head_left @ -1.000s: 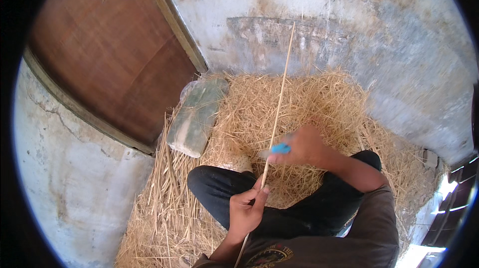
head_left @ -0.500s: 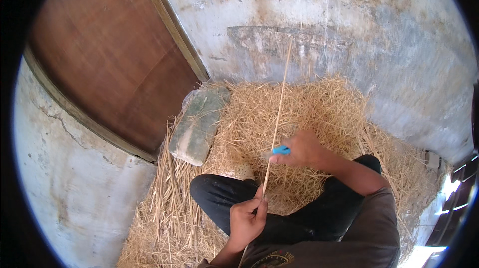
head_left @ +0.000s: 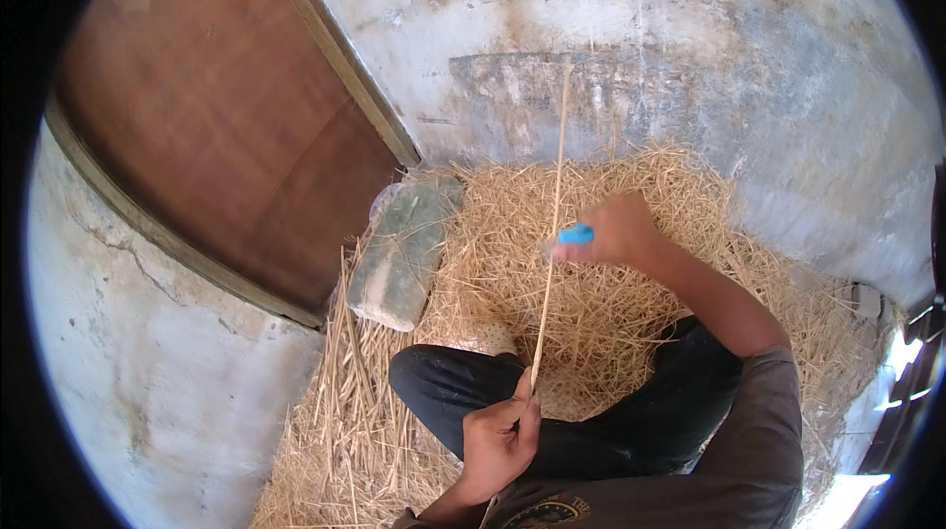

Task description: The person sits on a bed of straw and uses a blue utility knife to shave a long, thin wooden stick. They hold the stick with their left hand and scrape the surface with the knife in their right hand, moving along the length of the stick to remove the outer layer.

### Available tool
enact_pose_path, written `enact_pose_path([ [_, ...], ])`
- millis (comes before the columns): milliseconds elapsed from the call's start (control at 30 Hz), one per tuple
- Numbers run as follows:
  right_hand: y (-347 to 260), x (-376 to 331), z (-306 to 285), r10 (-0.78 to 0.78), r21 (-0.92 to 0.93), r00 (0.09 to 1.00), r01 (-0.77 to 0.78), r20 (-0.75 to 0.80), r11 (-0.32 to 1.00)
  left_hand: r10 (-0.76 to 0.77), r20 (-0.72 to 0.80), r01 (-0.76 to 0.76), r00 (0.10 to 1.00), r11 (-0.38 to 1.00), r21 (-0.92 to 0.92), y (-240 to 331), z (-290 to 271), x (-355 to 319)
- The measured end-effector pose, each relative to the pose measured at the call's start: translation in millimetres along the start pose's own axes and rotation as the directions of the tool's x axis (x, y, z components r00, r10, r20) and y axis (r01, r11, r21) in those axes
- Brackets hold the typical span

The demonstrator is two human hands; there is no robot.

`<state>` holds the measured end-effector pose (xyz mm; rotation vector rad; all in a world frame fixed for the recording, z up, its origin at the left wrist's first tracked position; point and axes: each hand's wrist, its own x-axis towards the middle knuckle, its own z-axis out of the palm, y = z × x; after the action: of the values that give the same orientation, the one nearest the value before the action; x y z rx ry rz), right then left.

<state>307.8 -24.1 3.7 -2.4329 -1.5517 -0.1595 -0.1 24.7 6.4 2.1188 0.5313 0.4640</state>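
A long, thin, pale strip that looks like bamboo or cane [head_left: 554,233] slants up from my lap toward the wall. My left hand [head_left: 501,437] is closed round its lower part, near my crossed legs. Farther up, my right hand [head_left: 613,231] is wrapped round a knife with a bright blue handle [head_left: 575,234]. The short blade is blurred and lies at the strip, partly hidden by motion; whether it touches cannot be told. The strip's far end stands in front of the wall.
Straw-like shavings [head_left: 601,302] heap the floor around my legs. A greenish slab [head_left: 399,253] lies on them at the left, beside several loose split sticks [head_left: 345,381]. A brown door [head_left: 227,135] and a stained wall [head_left: 641,56] stand behind.
My right hand with the knife has moved up along the strip, away from my left hand. My left hand still holds the strip's lower part.
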Motion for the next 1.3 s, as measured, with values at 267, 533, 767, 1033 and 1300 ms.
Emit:
enact_pose_path([
  [267, 73.0, 62.9, -20.5, 0.251, 0.036, 0.960, -0.249, -0.124, 0.968, 0.020, 0.001, -0.020, 1.000, 0.991, -0.132, 11.8, 1.7, -13.8],
  [533, 178.9, 91.9, -85.9, 0.604, -0.006, 0.752, -0.628, -0.266, 0.779, -0.048, 0.139, 0.088, 0.989, 0.953, -0.292, 17.2, -4.6, -25.3],
  [767, 316.0, 62.2, -53.7, 0.699, 0.246, 0.342, -0.764, -0.628, 0.596, 0.127, 0.237, -0.009, 0.963, 0.895, -0.446, 19.8, -6.0, -32.8],
  [1033, 158.6, 7.1, 5.9, 0.726, 0.553, 0.673, -0.555, -0.141, 0.622, -0.295, 0.251, 0.386, 0.922, 0.657, -0.647, 0.9, -1.7, 6.7],
  [1300, -43.1, -55.6, -12.6, -0.149, 0.245, 0.988, 0.153, -0.035, 0.957, -0.348, 0.211, 0.402, 0.913, 0.689, -0.604, 11.1, 4.0, 23.3],
])
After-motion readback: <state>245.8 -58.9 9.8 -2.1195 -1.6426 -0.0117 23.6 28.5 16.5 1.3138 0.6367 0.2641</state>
